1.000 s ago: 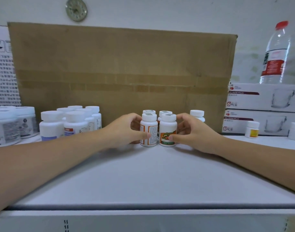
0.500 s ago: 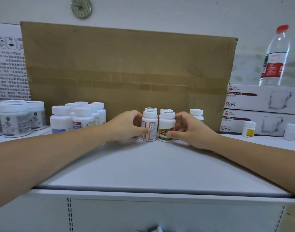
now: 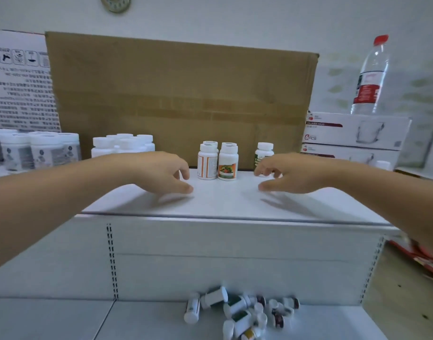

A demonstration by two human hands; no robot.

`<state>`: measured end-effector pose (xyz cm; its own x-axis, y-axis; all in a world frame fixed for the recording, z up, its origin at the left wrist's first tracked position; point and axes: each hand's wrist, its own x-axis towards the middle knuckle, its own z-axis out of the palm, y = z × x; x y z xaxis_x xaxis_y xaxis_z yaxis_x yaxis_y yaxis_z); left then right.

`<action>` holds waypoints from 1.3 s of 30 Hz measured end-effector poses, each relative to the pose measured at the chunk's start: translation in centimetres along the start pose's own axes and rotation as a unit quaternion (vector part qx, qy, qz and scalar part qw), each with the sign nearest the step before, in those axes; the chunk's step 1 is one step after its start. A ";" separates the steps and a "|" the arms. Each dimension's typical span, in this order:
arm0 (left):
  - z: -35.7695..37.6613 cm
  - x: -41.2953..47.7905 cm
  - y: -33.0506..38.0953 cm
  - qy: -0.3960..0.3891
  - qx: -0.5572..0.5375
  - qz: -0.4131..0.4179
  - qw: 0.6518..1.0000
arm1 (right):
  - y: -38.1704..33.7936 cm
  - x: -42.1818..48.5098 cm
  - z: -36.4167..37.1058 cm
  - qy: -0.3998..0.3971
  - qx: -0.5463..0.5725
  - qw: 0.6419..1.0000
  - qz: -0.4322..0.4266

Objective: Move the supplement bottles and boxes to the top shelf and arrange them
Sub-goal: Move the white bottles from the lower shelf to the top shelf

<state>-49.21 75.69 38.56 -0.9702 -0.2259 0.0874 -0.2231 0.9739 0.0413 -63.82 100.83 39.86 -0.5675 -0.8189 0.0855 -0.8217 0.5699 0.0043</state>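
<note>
On the top shelf stand small white supplement bottles in a tight group, the front pair with an orange label and a vegetable picture. A green-labelled bottle stands to their right. My left hand hovers left of the group, fingers loosely curled, holding nothing. My right hand hovers to the right, just in front of the green-labelled bottle, also empty. A heap of several small bottles lies tumbled on the lower shelf.
A cluster of white bottles and larger white jars stand at the left of the top shelf. A big cardboard box backs the shelf. Stacked glass-mug boxes with a water bottle on top are at the right.
Both hands let go of the two front bottles and drew back and apart. The view tipped down, so the lower shelf with its heap of bottles came into sight.
</note>
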 end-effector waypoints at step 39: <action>49.0 8.0 -1.6 -0.050 -0.297 -0.232 0.925 | -0.6 12.3 48.5 -0.025 -0.120 0.992 -0.045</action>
<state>-61.25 73.33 -9.61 -0.7930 -0.5856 -0.1679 -0.5555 0.5820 0.5939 -72.87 87.11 -7.42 -0.4997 -0.8659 0.0247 -0.8364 0.4897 0.2463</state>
